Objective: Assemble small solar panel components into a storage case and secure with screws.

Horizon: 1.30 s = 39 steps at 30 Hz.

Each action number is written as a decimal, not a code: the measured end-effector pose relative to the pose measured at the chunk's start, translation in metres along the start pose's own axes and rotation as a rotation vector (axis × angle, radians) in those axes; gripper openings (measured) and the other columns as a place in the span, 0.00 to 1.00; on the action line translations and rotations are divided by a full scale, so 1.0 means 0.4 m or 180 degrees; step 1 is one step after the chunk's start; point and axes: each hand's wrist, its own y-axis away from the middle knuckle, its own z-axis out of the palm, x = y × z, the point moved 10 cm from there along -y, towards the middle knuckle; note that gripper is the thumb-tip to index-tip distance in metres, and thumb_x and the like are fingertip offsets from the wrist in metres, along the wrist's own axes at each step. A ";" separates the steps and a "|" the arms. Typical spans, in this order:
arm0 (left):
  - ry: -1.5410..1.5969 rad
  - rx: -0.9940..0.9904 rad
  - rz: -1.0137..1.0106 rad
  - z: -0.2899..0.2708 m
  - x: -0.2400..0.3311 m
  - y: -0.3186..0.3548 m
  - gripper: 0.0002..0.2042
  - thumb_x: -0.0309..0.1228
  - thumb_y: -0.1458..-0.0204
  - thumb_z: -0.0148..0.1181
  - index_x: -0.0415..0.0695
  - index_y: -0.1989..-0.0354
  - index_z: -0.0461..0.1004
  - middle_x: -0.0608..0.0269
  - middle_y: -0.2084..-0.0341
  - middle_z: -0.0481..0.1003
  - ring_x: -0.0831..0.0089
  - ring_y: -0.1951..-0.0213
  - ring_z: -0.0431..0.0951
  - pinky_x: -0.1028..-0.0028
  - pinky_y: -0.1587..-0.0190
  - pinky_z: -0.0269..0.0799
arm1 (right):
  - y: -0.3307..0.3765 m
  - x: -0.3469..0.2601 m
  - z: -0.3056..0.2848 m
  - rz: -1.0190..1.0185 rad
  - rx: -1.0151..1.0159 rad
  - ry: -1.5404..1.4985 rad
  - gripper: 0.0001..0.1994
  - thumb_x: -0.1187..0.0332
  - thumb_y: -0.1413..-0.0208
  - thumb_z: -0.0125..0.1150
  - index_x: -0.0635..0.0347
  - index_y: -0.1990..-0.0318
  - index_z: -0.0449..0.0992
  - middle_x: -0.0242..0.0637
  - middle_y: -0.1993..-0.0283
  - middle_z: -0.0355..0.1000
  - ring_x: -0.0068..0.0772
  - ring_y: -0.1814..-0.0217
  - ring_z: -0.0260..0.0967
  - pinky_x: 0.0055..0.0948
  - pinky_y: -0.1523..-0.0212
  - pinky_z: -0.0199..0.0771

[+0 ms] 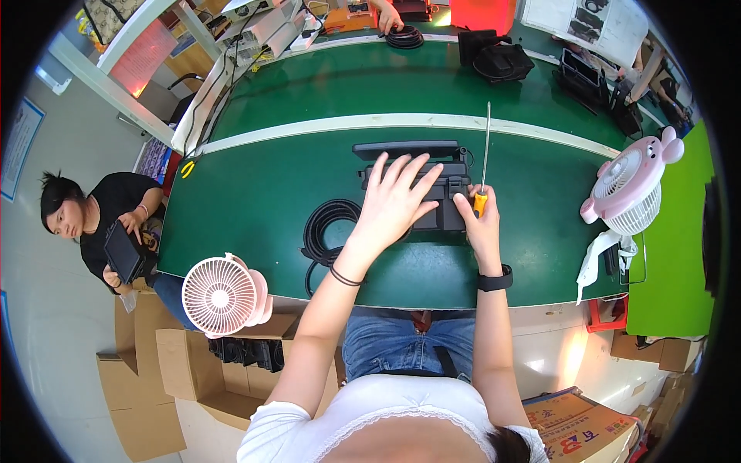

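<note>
Left hand (pixel 397 202) lying splayed, gripping nothing, pinning black device (pixel 432 193); right hand (pixel 480 220), at three o'clock, clasping screwdriver (pixel 483 166): keeping shaft upright advisable.

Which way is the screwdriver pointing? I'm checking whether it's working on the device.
Pointing up and away. The right hand grips the screwdriver by its orange handle beside the black device; the shaft tip is free.

Left hand (pixel 392 202) on black device (pixel 432 189), right hand (pixel 480 220) gripping screwdriver (pixel 484 158)
</note>
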 end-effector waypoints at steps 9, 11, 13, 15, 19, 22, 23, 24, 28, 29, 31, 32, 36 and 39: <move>-0.0246 0.0283 -0.0369 0.021 -0.081 -0.021 0.22 0.41 0.51 0.66 0.53 0.46 0.76 0.56 0.48 0.73 0.58 0.48 0.72 0.59 0.43 0.64 | 0.128 -0.065 -0.061 -0.0089 0.0117 0.0931 0.11 0.62 0.32 0.52 0.61 0.53 0.69 0.37 0.69 0.78 0.32 0.70 0.76 0.30 0.67 0.72; -0.0189 0.0308 -0.0615 0.026 -0.124 -0.027 0.18 0.44 0.44 0.59 0.55 0.46 0.77 0.55 0.48 0.75 0.60 0.48 0.75 0.57 0.41 0.62 | 0.160 -0.067 -0.060 0.0116 -0.0225 0.1034 0.11 0.62 0.32 0.50 0.61 0.52 0.70 0.37 0.71 0.77 0.33 0.72 0.75 0.30 0.69 0.72; -0.0076 0.0182 -0.0896 0.037 -0.165 -0.022 0.16 0.42 0.38 0.52 0.54 0.46 0.77 0.59 0.48 0.76 0.64 0.44 0.74 0.51 0.36 0.56 | 0.193 -0.101 -0.042 -0.0026 -0.0438 0.1427 0.11 0.63 0.32 0.49 0.61 0.52 0.71 0.40 0.71 0.78 0.39 0.70 0.77 0.34 0.68 0.73; 0.0066 0.0301 -0.1306 0.040 -0.197 -0.009 0.15 0.40 0.37 0.51 0.53 0.46 0.77 0.60 0.48 0.77 0.64 0.44 0.74 0.49 0.34 0.54 | 0.214 -0.104 -0.027 -0.0343 -0.0573 0.1850 0.11 0.64 0.33 0.52 0.60 0.50 0.72 0.44 0.65 0.78 0.47 0.66 0.78 0.40 0.66 0.75; -0.0163 0.0356 -0.1938 0.031 -0.241 0.021 0.13 0.30 0.38 0.49 0.48 0.48 0.77 0.61 0.54 0.79 0.63 0.46 0.75 0.46 0.34 0.53 | 0.233 -0.131 0.019 -0.0592 -0.0852 0.2482 0.12 0.65 0.37 0.56 0.59 0.49 0.72 0.46 0.63 0.77 0.49 0.64 0.77 0.43 0.66 0.76; -0.0177 0.0275 -0.1892 0.033 -0.233 0.015 0.13 0.28 0.39 0.50 0.48 0.48 0.76 0.61 0.55 0.79 0.64 0.46 0.75 0.42 0.34 0.51 | 0.235 -0.165 0.045 -0.0769 -0.0890 0.2652 0.13 0.66 0.37 0.56 0.60 0.48 0.71 0.47 0.64 0.77 0.50 0.64 0.77 0.43 0.65 0.76; -0.0185 0.0285 -0.1886 0.033 -0.233 0.015 0.13 0.28 0.39 0.50 0.48 0.48 0.76 0.61 0.55 0.79 0.64 0.46 0.75 0.42 0.34 0.51 | 0.235 -0.169 0.053 -0.0780 -0.0884 0.2645 0.13 0.66 0.37 0.56 0.60 0.48 0.71 0.47 0.64 0.77 0.50 0.64 0.77 0.43 0.65 0.76; -0.0147 0.0283 -0.1879 0.035 -0.234 0.018 0.14 0.27 0.40 0.50 0.48 0.48 0.76 0.61 0.55 0.79 0.64 0.47 0.75 0.41 0.34 0.50 | 0.235 -0.172 0.058 -0.0781 -0.0859 0.2696 0.13 0.66 0.37 0.56 0.60 0.48 0.71 0.47 0.65 0.77 0.50 0.64 0.77 0.43 0.65 0.77; -0.0076 0.0251 -0.1792 0.035 -0.228 0.024 0.17 0.23 0.45 0.51 0.47 0.47 0.75 0.62 0.54 0.78 0.64 0.47 0.74 0.40 0.33 0.48 | 0.243 -0.165 0.069 -0.0597 -0.0973 0.2747 0.14 0.66 0.36 0.54 0.61 0.46 0.70 0.49 0.64 0.77 0.52 0.67 0.76 0.45 0.68 0.77; -0.0077 0.0245 -0.1780 0.034 -0.227 0.025 0.18 0.21 0.46 0.52 0.47 0.47 0.75 0.62 0.54 0.78 0.64 0.47 0.74 0.41 0.33 0.48 | 0.247 -0.170 0.071 -0.0594 -0.0973 0.2752 0.14 0.66 0.36 0.54 0.61 0.46 0.70 0.49 0.64 0.77 0.52 0.67 0.76 0.45 0.68 0.77; -0.0074 0.0290 -0.1701 0.032 -0.220 0.025 0.18 0.21 0.47 0.52 0.47 0.47 0.75 0.62 0.54 0.78 0.63 0.47 0.74 0.41 0.33 0.48 | 0.256 -0.176 0.079 -0.0584 -0.1016 0.2940 0.14 0.66 0.37 0.55 0.61 0.47 0.70 0.48 0.65 0.77 0.51 0.71 0.76 0.42 0.72 0.77; -0.0078 0.0337 -0.1620 0.030 -0.214 0.023 0.19 0.20 0.48 0.52 0.47 0.47 0.75 0.62 0.54 0.78 0.63 0.47 0.74 0.41 0.33 0.48 | 0.260 -0.178 0.081 -0.0582 -0.1019 0.2947 0.14 0.66 0.37 0.55 0.61 0.47 0.70 0.48 0.65 0.77 0.51 0.71 0.76 0.42 0.72 0.77; -0.0104 0.0442 -0.1592 0.026 -0.211 0.033 0.19 0.19 0.49 0.53 0.46 0.48 0.75 0.61 0.53 0.78 0.62 0.47 0.74 0.42 0.33 0.49 | 0.265 -0.196 0.090 -0.0861 -0.0941 0.3120 0.16 0.66 0.39 0.58 0.61 0.46 0.70 0.45 0.69 0.76 0.45 0.75 0.76 0.38 0.76 0.77; -0.0057 0.0539 -0.1564 0.021 -0.209 0.042 0.19 0.19 0.50 0.53 0.46 0.49 0.75 0.61 0.53 0.77 0.62 0.47 0.73 0.44 0.33 0.50 | 0.267 -0.198 0.095 -0.0953 -0.0924 0.3113 0.15 0.66 0.39 0.58 0.61 0.47 0.71 0.45 0.70 0.76 0.45 0.76 0.76 0.37 0.77 0.77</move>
